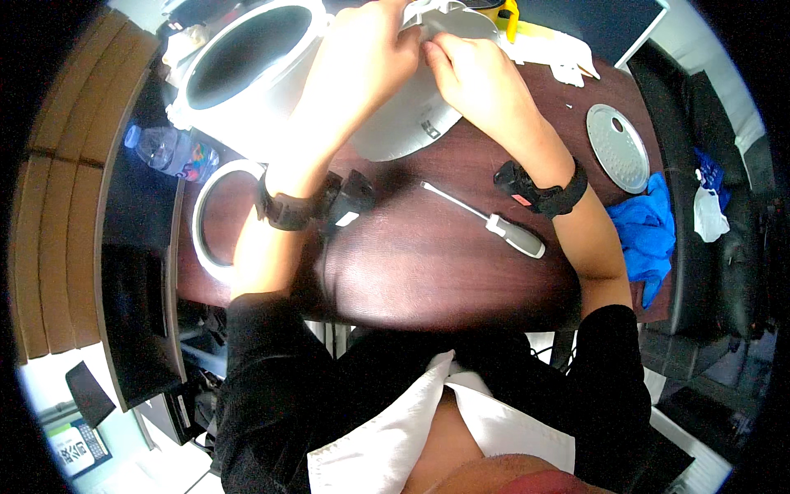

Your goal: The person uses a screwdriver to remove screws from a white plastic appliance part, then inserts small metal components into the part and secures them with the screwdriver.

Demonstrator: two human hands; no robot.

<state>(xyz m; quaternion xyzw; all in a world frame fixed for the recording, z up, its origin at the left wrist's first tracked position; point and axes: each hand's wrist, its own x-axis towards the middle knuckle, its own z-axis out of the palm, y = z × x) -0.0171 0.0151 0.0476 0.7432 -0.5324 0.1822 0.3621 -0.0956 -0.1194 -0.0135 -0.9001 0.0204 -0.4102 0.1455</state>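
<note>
Top centre, the left hand [366, 53] and right hand [477, 78] are at a silvery shell [399, 132]; their fingers bend, but I cannot tell whether they pinch it. On the counter [411, 276], a screwdriver [514, 235] lies right of centre.

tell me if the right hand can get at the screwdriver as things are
Probably yes: the screwdriver lies uncovered on the table, though the right hand is occupied at the pale curved part.
</note>
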